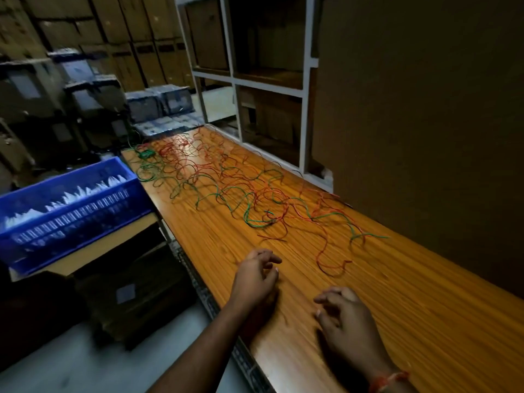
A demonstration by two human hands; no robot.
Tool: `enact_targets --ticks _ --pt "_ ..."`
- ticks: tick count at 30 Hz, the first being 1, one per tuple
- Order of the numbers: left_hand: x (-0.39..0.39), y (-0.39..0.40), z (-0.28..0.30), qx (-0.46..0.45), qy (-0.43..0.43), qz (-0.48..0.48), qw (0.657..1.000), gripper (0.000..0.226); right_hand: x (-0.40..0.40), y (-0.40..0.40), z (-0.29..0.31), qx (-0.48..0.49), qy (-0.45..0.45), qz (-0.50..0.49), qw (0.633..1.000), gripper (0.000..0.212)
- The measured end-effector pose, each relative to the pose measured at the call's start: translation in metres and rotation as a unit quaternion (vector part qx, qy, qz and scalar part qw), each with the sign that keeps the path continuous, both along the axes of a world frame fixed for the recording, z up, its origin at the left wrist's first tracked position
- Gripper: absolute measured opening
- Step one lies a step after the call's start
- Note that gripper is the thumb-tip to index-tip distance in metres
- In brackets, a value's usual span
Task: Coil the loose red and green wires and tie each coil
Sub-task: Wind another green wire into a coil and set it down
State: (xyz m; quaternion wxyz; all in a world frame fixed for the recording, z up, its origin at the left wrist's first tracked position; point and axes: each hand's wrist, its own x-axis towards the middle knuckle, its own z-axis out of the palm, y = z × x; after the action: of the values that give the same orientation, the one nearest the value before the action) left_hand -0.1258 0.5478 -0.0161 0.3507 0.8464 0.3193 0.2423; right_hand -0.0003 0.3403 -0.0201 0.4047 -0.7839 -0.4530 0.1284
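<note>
Wires [226, 188] sprawl lengthwise along the table [425, 307], beyond both empty hands.

two hands [255, 279] [344, 316], one table [425, 321], one blue crate [71, 211], one white shelf [269, 89], red wires [326, 251] and green wires [261, 222] too tangled to count.

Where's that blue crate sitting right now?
In the head view the blue crate sits at the left, just off the wooden table's left edge, beside the far green wires.

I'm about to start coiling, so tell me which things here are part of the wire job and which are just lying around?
For the job:
red wires
green wires
left hand
right hand

Lying about:
blue crate
white shelving frame
cardboard boxes
</note>
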Motion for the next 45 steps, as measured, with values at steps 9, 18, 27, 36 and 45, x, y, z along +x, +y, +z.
enact_targets --ticks 9,18,27,36,45 --pt "-0.031 0.008 0.001 -0.019 -0.029 0.049 0.998 0.025 0.006 0.046 0.007 0.042 -0.010 0.060 0.997 0.024" --pt "-0.015 0.081 0.006 -0.010 -0.072 0.060 0.996 0.021 -0.003 0.107 0.013 0.092 0.046 0.028 0.994 0.024" --pt "0.033 0.247 -0.013 0.021 0.030 -0.105 0.994 0.023 -0.030 0.232 0.021 0.102 0.049 -0.093 0.989 0.024" --pt "0.009 0.283 0.011 -0.047 0.004 -0.278 0.959 0.010 -0.062 0.310 0.013 0.128 0.197 -0.279 0.931 0.010" --pt "-0.045 0.265 0.019 0.102 0.012 -0.462 0.881 0.004 -0.081 0.333 0.040 0.264 0.504 -0.256 0.781 0.012"
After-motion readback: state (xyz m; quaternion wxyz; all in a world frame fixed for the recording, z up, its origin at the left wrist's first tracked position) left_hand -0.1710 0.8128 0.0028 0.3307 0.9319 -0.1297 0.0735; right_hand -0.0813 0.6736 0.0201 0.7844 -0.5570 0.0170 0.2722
